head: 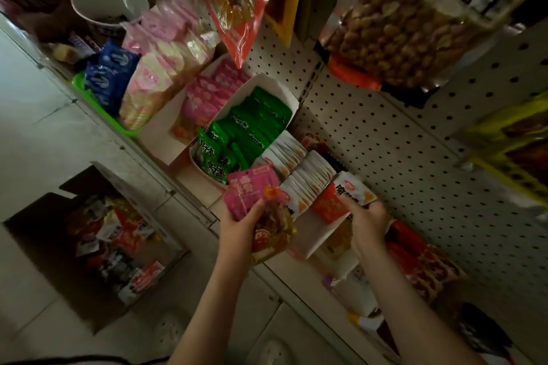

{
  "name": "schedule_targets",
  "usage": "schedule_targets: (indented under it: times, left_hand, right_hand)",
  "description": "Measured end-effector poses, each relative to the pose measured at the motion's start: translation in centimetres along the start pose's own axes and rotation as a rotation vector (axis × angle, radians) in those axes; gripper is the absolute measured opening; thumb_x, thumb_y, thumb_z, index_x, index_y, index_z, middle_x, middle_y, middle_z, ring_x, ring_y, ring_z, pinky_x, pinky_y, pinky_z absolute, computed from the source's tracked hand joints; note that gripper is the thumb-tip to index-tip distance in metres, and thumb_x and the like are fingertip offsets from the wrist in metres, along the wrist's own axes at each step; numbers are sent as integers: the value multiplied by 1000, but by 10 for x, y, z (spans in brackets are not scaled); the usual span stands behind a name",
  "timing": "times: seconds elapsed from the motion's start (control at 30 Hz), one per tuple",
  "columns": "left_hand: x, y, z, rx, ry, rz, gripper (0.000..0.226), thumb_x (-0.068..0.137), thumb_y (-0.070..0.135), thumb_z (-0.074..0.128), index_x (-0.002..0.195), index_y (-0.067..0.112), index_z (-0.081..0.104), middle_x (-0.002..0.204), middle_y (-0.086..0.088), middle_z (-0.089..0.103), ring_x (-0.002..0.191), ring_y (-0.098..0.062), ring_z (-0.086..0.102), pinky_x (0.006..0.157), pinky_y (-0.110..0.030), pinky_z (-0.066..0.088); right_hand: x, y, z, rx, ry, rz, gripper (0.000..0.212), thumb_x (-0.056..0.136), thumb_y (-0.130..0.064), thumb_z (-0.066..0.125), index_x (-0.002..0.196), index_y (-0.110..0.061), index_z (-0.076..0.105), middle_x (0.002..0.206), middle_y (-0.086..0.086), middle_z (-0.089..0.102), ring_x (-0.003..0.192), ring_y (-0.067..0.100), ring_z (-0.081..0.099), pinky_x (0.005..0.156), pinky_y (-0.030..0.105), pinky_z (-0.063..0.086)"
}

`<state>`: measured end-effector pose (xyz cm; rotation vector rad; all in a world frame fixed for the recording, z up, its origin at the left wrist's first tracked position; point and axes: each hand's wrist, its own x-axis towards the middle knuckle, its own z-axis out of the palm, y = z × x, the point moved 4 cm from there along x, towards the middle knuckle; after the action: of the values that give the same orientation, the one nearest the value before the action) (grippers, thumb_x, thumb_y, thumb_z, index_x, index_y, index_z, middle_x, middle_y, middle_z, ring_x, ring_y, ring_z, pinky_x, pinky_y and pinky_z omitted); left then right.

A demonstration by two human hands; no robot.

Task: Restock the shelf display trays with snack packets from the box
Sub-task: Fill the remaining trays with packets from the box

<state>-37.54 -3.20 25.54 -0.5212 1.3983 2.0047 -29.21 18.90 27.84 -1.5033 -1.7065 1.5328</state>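
Left hand (241, 227), frame centre: fingers curled round a stack of snack packets, pink packet (252, 195) on top. Right hand (367, 219), to its right, grips a white-and-red packet (353, 190) at the near end of the display tray (323, 234) row. Box (41, 210): lower left.

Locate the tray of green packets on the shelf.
Head view, centre: the tray of green packets sits between the pink-packet tray and the white packet rows, beyond the left hand.
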Motion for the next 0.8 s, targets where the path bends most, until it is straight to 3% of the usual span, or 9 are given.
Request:
schedule_targets:
  times: [0.07,0.13,0.23,0.33,0.47,0.53,0.6,0.7,0.8]
  left_hand:
    - [1,-3,2,14,-22,-30,32,83,20,71,112,23,59,102,-5,73,87,-22,73,71,-36,59]
    - [2,-7,4,22,-51,-64,40,81,21,73,118,19,57,105,-8,72,90,-25,72,73,-38,59]
    - [5,-10,8,26,-88,-93,48,80,21,75,124,17,56,107,-9,72,93,-27,71,73,-40,58]
    - [6,-9,10,20,-124,-121,47,81,19,74,123,16,55,109,-11,71,94,-29,71,73,-39,58]
    - [2,-6,11,15,-162,-148,66,71,26,77,130,13,51,112,-13,70,97,-30,70,78,-40,58]
    - [-1,-1,11,27,-179,-161,65,70,26,76,129,14,51,112,-13,70,96,-30,70,79,-40,58]
    - [-5,6,13,82,-270,-201,60,71,24,76,126,17,52,111,-12,71,97,-30,70,83,-41,57]
    - [-9,24,10,205,-430,-261,55,72,20,76,122,16,53,105,-10,73,97,-30,70,87,-41,56]
    - [-2,47,-12,268,-431,-264,53,75,21,75,122,15,52,103,-9,73,96,-29,70,85,-38,56]
  right_hand:
    - [3,6,2,-104,-40,13,35,83,-4,71,115,-10,57,98,-6,60,98,16,58,80,28,45]
    - [6,11,3,-322,-87,-43,17,85,-8,68,93,-17,57,93,-9,59,96,18,57,77,31,44]
    - [14,8,4,-560,-14,-208,21,86,-12,66,75,-28,56,93,-4,62,97,24,58,80,38,49]
    - [19,1,4,-758,131,-275,6,88,-13,61,92,-17,60,117,8,56,114,30,46,96,44,38]
    - [7,-18,4,-715,243,-309,30,87,-12,62,116,-9,54,129,14,47,118,30,43,97,41,38]
    - [-10,-36,17,-530,59,-333,39,88,-12,62,124,-12,48,124,7,46,107,21,48,79,24,43]
    - [-33,-51,38,-401,-257,-273,47,88,-20,65,128,-24,42,112,-3,48,93,12,52,64,18,42]
    - [-59,-64,74,-515,-662,-152,47,83,-28,71,121,-35,44,102,-18,48,85,1,53,57,16,46]
    - [-71,-77,113,-645,-834,-91,34,79,-23,76,104,-28,53,97,-10,60,79,4,61,59,18,52]
